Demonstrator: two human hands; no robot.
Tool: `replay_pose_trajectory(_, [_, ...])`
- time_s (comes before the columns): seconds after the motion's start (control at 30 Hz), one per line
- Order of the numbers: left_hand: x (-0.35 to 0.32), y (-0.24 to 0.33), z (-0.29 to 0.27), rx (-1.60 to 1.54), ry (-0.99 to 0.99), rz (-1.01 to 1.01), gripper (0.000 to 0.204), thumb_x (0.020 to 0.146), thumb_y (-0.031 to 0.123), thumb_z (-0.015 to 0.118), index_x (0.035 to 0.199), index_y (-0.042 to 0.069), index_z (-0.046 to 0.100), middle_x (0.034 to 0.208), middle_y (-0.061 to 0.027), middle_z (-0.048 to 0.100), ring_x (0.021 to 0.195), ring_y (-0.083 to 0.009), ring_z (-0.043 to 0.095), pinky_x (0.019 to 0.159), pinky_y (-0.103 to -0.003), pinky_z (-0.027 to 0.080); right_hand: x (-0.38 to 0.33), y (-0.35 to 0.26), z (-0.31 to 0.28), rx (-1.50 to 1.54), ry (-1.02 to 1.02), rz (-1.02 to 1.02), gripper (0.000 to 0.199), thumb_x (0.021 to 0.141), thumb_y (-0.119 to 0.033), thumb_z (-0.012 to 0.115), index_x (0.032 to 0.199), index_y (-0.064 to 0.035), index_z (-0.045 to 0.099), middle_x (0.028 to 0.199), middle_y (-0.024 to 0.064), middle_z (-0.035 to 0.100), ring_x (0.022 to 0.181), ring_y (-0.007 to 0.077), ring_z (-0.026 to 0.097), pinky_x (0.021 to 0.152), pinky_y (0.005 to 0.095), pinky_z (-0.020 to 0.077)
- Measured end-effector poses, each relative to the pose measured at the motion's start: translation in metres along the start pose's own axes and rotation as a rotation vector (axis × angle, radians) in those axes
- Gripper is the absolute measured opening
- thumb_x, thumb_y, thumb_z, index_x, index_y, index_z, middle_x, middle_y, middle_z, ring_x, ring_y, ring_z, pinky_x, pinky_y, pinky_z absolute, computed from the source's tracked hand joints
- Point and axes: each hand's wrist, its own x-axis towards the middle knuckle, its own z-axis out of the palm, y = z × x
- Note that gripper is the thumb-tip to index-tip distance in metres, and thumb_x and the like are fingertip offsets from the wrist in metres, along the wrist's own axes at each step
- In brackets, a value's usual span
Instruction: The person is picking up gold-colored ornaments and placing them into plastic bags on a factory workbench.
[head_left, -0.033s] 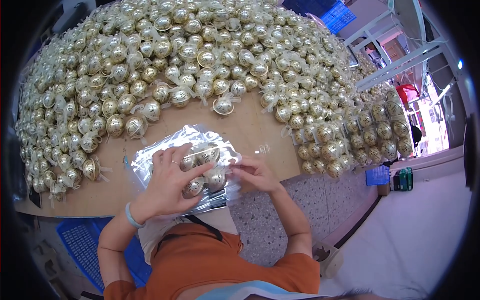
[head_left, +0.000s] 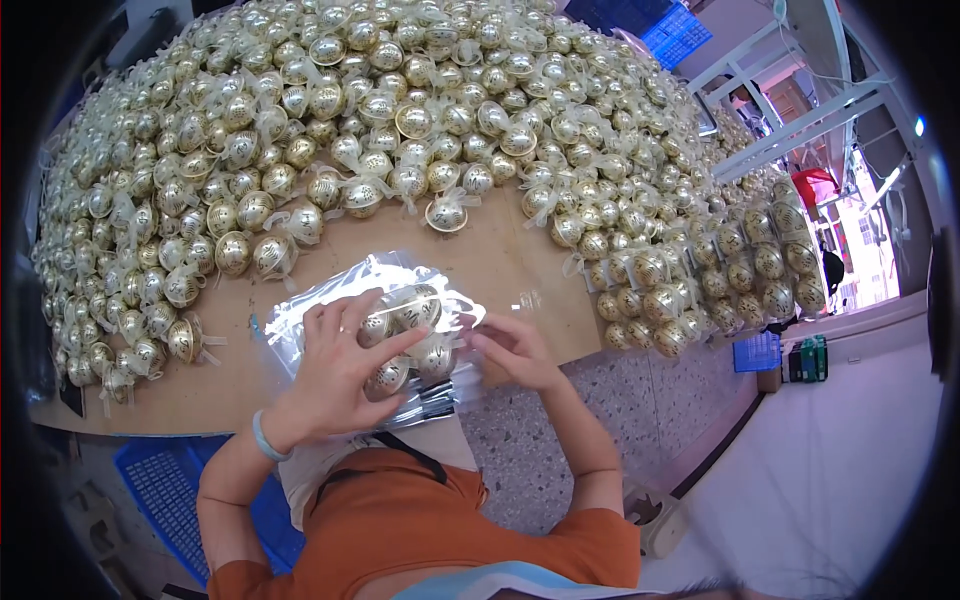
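Brown counter (head_left: 490, 260), loads of gold balls (head_left: 413, 121) left loose; 4 in clear bag (head_left: 350, 280) at front edge, seal unclear; your L hand (head_left: 345, 365), fingers splayed, on bag, R hand (head_left: 515, 350) near-pinched alongside, hold unclear

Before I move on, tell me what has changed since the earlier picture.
Almost nothing: at most a slight shift of the right hand at the clear plastic bag's right edge. No grasp or release shows. The left hand stays spread over the bag and its patterned gold balls; the ball pile looks the same.
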Motion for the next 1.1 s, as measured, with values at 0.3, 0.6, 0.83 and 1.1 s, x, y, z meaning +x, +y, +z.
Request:
replay_pose_trajectory(0.3, [-0.033, 0.021, 0.066, -0.568, 0.941, -0.192, 0.108, 0.048, 0.046, 0.100, 0.137, 0.017, 0.046, 0.131, -0.0151, 0.035, 0.122, -0.0307, 0.040, 0.099, -0.048, 0.040, 0.006, -0.034, 0.078, -1.129, 0.281, -1.127, 0.047, 0.099, -0.042, 0.057, 0.127, -0.0067, 0.067, 0.129, 0.0108, 0.066, 0.123, 0.0283, 0.059, 0.112, 0.0426, 0.0355])
replay_pose_trajectory(0.6, [-0.030, -0.031, 0.016, -0.810, 0.551, 0.342, 0.065, 0.072, 0.029, 0.090, 0.125, 0.016, 0.056, 0.142, -0.0246, 0.040, 0.110, -0.0313, 0.059, 0.089, -0.041, 0.052, -0.003, -0.056, 0.088, -1.058, 0.075, -1.083, 0.045, 0.103, -0.041, 0.049, 0.131, -0.0092, 0.066, 0.129, 0.0087, 0.067, 0.135, 0.0304, 0.047, 0.118, 0.0463, 0.0234])
replay_pose_trajectory(0.83, [-0.035, -0.023, 0.012, -0.651, 0.528, 0.417, 0.063, 0.075, 0.029, 0.088, 0.126, 0.018, 0.053, 0.133, -0.0229, 0.046, 0.110, -0.0316, 0.060, 0.090, -0.041, 0.052, 0.019, -0.145, 0.113, -1.497, -0.162, -0.936, 0.033, 0.085, -0.006, 0.066, 0.118, -0.0019, 0.064, 0.079, 0.0100, 0.061, 0.075, 0.0275, 0.062, 0.068, 0.0384, 0.0505])
replay_pose_trajectory(1.1, [-0.038, -0.006, 0.013, -0.581, 0.591, 0.414, 0.069, 0.067, 0.021, 0.093, 0.126, 0.021, 0.058, 0.129, -0.0199, 0.048, 0.109, -0.0301, 0.058, 0.088, -0.040, 0.053, 0.004, -0.168, 0.102, -1.129, -0.396, -0.598, 0.026, 0.088, -0.014, 0.074, 0.114, -0.0120, 0.074, 0.071, 0.0055, 0.054, 0.069, 0.0201, 0.055, 0.062, 0.0342, 0.0442])
